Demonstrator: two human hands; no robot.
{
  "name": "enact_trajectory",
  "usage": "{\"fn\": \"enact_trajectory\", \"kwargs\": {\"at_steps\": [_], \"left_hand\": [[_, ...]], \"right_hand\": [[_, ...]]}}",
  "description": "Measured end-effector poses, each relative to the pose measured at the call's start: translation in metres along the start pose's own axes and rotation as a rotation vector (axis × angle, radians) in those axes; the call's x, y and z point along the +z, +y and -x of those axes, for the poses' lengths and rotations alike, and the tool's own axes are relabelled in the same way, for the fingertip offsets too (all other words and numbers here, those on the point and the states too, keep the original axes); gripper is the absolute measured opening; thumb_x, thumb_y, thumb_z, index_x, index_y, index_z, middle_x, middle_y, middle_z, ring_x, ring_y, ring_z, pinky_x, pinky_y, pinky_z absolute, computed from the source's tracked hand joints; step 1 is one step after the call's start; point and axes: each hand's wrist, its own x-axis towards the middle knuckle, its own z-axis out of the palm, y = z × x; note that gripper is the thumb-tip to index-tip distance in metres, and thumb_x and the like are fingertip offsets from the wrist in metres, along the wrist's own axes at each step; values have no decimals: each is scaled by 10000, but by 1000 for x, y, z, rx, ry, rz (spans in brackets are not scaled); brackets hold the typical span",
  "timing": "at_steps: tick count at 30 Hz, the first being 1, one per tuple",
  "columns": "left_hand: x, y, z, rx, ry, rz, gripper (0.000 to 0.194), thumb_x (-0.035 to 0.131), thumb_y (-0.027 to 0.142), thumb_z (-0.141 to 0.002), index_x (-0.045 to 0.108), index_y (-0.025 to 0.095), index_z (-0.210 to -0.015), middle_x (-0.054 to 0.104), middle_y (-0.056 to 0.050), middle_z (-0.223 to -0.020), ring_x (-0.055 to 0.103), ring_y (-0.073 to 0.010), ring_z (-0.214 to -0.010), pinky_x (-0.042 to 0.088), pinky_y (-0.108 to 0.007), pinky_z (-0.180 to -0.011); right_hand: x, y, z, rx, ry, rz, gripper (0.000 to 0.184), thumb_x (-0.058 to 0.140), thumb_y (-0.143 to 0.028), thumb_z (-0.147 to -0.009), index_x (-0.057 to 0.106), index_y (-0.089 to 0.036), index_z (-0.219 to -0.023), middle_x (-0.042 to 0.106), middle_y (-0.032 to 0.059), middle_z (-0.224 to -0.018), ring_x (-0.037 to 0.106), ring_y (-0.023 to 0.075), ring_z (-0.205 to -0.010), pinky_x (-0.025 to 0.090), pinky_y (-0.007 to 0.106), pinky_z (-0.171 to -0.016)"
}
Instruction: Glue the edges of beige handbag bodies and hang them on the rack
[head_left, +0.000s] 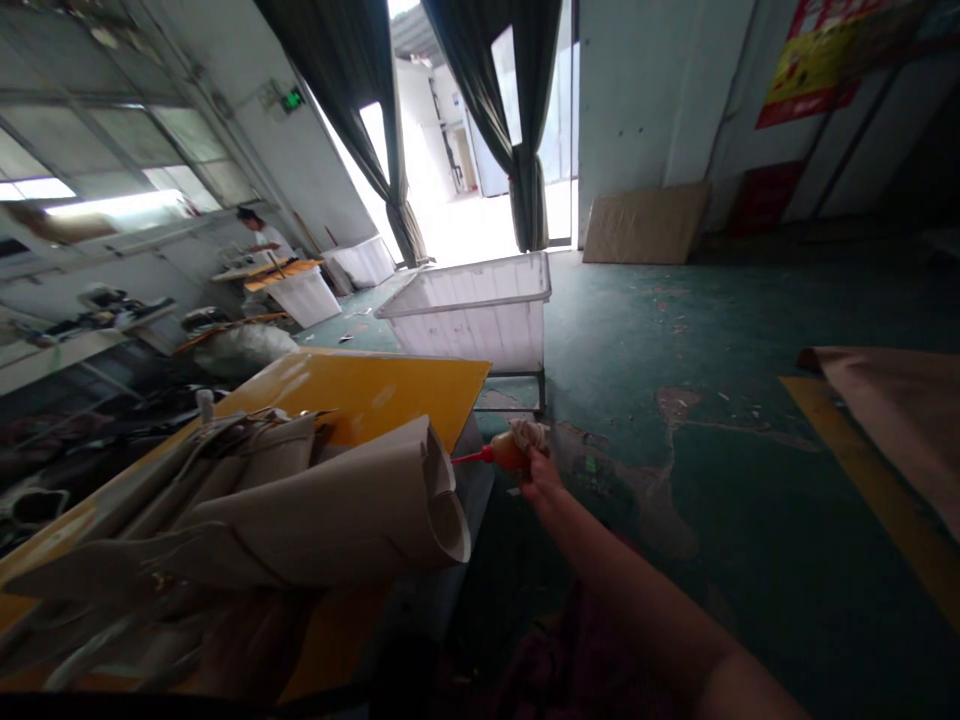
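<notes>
Head view shows the right hand (537, 468) clasping a bottle (508, 453); the left hand's (255, 638) grip I cannot tell.

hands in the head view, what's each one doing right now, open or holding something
Left hand: in shadow by the rolled beige material; grip cannot be told.
Right hand: closed, holding an amber bottle.

You face glaring daylight through the tall, white-bright doorway (454, 222) between dark green fabric curtains (345, 75); your bare left hand (255, 640) lies in deep shadow, outer edges stretched.
</notes>
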Motion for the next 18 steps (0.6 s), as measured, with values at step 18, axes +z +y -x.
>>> {"fn": "enact_trajectory", "kwargs": {"at_steps": [18], "left_hand": [[-2,10,0,115,149,-125,283,638,28,-841,700,303,-861,772,11,-759,734,-232,-683,619,-370,-691]], "right_hand": [[14,11,-31,-23,43,133,498,875,-286,-474,660,-212,-917,730,3,-797,673,224,-709,568,328,-555]]}}
